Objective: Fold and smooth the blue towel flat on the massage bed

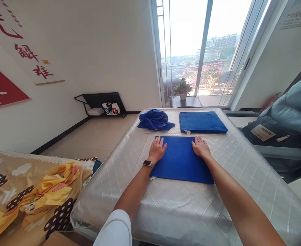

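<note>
A flat blue cloth (pixel 181 160), folded into a rectangle with a small white tag at its near left edge, lies in front of me on the plastic-wrapped mattress (pixel 173 205). My left hand (pixel 157 149), with a watch on the wrist, rests flat on its far left corner, fingers stretched out. On the far right corner lies my right hand (pixel 201 147), also flat with fingers extended. Beyond them sit a crumpled blue cloth (pixel 154 119) to the left and a stack of folded blue cloths (pixel 203 122) to the right.
At lower left is a bed with a patterned sheet (pixel 19 171) and a yellow garment (pixel 53 184). A chair with a puffy jacket (pixel 294 106) stands at the right. Behind the mattress are a potted plant (pixel 183 90) and a sliding glass door. A black rack (pixel 99 100) leans near the wall.
</note>
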The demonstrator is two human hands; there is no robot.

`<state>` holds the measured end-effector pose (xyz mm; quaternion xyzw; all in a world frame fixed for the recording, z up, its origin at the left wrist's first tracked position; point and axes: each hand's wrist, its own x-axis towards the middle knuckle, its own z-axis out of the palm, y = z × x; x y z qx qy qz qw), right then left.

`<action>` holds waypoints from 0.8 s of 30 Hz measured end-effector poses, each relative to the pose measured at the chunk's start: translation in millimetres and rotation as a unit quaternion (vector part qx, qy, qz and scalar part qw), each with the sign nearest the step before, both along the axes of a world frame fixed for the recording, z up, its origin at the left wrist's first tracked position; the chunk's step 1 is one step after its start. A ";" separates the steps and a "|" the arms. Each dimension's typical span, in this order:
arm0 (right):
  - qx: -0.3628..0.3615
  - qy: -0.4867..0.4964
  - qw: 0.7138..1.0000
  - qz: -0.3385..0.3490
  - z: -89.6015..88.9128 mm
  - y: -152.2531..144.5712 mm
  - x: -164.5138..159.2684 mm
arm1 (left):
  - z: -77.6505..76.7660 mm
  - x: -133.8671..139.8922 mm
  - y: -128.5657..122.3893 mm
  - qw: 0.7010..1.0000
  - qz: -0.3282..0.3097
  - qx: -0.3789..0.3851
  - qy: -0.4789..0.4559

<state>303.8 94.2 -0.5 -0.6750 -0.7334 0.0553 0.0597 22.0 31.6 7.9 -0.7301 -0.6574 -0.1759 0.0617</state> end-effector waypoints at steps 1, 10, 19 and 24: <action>0.002 0.002 1.000 0.001 0.2 -0.1 -0.4 | 3.0 6.8 0.0 1.000 -0.018 -0.001 -0.013; 0.022 -0.013 1.000 0.018 -4.0 -1.6 4.0 | 4.3 141.2 39.8 0.933 -0.285 -0.107 -0.191; 0.021 -0.033 0.999 0.026 -5.7 -1.5 6.6 | -4.2 170.2 71.1 0.944 -0.223 -0.138 -0.200; 0.007 -0.016 1.000 0.001 0.6 -0.2 1.2 | -6.5 118.3 65.2 0.978 -0.144 -0.132 -0.067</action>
